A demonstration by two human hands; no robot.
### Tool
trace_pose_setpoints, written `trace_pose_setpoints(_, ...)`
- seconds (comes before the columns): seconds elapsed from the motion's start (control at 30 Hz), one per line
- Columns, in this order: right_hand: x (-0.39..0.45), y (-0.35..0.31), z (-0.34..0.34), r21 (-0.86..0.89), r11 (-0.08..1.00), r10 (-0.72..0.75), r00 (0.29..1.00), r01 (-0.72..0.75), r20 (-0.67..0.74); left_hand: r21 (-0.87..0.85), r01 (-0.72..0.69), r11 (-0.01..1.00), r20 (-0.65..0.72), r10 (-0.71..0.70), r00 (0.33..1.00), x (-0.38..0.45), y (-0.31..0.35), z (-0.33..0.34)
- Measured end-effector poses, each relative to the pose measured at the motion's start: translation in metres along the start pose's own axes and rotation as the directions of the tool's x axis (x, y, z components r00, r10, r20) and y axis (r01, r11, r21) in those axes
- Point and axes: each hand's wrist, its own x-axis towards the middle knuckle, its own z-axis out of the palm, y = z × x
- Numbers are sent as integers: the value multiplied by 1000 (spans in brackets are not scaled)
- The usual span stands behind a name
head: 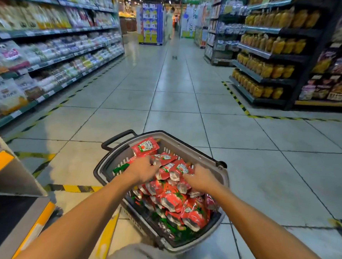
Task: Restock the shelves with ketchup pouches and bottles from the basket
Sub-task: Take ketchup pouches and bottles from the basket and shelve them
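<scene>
A grey shopping basket (222,176) stands on the tiled floor just in front of me, heaped with several red ketchup pouches (173,201). One pouch (146,147) leans against the far rim. Both arms reach down into the heap. My left hand (141,170) has its fingers curled around pouches near the basket's far left. My right hand (201,178) grips pouches near the right side. Motion blur hides exactly which pouches each hand holds. I see no bottles plainly.
A grey shelf unit with yellow edging (13,179) stands close at the left. Stocked shelves (57,48) line the left of the aisle and snack racks (270,69) the right. A person (169,21) stands far down the aisle.
</scene>
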Motion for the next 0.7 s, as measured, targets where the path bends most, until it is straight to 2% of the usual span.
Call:
trace_pose_setpoints(0.1, 25, -4, 17, 26, 999, 36, 999, -36, -26, 8, -31, 999, 59, 31, 998, 34, 5, 13)
trace_pose_setpoints(0.17, 46, -6, 28, -21, 995, 91, 994, -93, -67, -3, -42, 999, 81, 42, 996, 58, 8, 24)
trace_pose_setpoints(0.27, 71, -6, 44, -88, 973, 205, 973, -214, -107, 72, -42, 997, 46, 38, 998, 90, 9, 37)
trace_pose_setpoints(0.33, 85, -5, 53, -95, 952, 284, 956, -291, -74, 137, -19, 990, 36, 14, 999, 110, 7, 42)
trace_pose_setpoints(0.43, 106, -4, 60, -81, 916, 398, 917, -394, 37, 219, -5, 976, 98, -17, 995, 131, 3, 51)
trace_pose_setpoints(0.53, 121, -7, 56, -4, 891, 449, 880, -454, 153, 201, 54, 978, 73, -70, 995, 141, 4, 53)
trace_pose_setpoints(0.7, 123, -17, 58, 6, 891, 449, 881, -455, 148, 187, 167, 968, 147, -196, 970, 145, 10, 48)
